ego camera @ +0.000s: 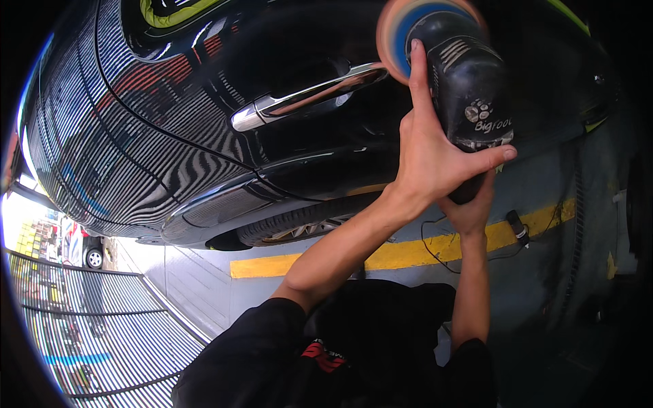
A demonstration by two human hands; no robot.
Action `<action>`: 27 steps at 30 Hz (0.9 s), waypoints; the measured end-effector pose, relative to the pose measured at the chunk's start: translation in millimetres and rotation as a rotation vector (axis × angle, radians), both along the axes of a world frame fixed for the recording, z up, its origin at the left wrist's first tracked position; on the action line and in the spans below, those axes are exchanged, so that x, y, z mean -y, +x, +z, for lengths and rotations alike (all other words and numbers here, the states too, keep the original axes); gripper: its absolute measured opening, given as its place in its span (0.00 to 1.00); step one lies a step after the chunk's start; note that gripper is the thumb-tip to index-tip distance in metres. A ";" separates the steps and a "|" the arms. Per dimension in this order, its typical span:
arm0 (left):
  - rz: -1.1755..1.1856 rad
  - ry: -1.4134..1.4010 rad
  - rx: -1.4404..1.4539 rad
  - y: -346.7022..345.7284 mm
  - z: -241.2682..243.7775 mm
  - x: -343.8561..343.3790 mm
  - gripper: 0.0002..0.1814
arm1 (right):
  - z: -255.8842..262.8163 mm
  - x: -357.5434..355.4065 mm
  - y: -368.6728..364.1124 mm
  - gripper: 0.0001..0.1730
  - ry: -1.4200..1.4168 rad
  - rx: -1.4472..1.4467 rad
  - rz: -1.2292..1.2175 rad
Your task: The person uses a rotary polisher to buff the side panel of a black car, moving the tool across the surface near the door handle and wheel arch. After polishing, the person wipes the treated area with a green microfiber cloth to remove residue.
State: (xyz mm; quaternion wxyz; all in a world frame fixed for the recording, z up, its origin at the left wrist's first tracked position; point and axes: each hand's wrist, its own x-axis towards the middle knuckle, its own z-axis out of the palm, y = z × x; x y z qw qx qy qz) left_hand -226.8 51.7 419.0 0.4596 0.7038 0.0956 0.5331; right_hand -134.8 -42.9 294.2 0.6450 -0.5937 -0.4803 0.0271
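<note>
A black BigFoot polisher (472, 86) rests its blue and orange foam pad (395, 41) against the glossy black side of a car (316, 158). The pad's edges look blurred. My left hand (428, 137) lies against the polisher's body, index finger stretched along it towards the pad and thumb out across its rear end. Below, my right hand (472, 206) wraps the polisher's rear handle, partly hidden by my left hand. Just left of the pad is a chrome door handle (306, 97).
Green masking tape (176, 15) edges the window. A car wheel (301, 227) sits under the body. On the grey floor, a yellow line (403, 259) runs past a dark bottle-like object (518, 228) and a thin black cord (433, 252). A slatted shutter (102, 326) stands at left.
</note>
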 end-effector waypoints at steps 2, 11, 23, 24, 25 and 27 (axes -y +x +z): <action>0.002 0.018 0.022 -4.0 3.4 -4.4 0.77 | 11.2 -3.9 1.9 0.56 0.000 0.028 0.005; 0.089 0.096 0.171 -26.5 6.1 -19.9 0.79 | 25.8 -22.0 -1.0 0.44 -0.038 0.143 0.032; 0.083 0.149 0.201 -17.3 -1.5 -21.6 0.79 | 20.6 -31.3 6.2 0.34 0.075 0.199 0.106; 0.090 0.148 0.189 -14.1 -2.2 -20.5 0.79 | 16.7 -29.9 10.1 0.34 0.056 0.208 0.086; 0.096 0.147 0.177 -11.0 -3.1 -19.3 0.79 | 11.0 -27.7 15.6 0.34 0.037 0.218 0.066; 0.080 0.111 0.166 -5.2 -6.0 -16.8 0.78 | 10.0 -25.6 18.1 0.35 0.033 0.225 0.047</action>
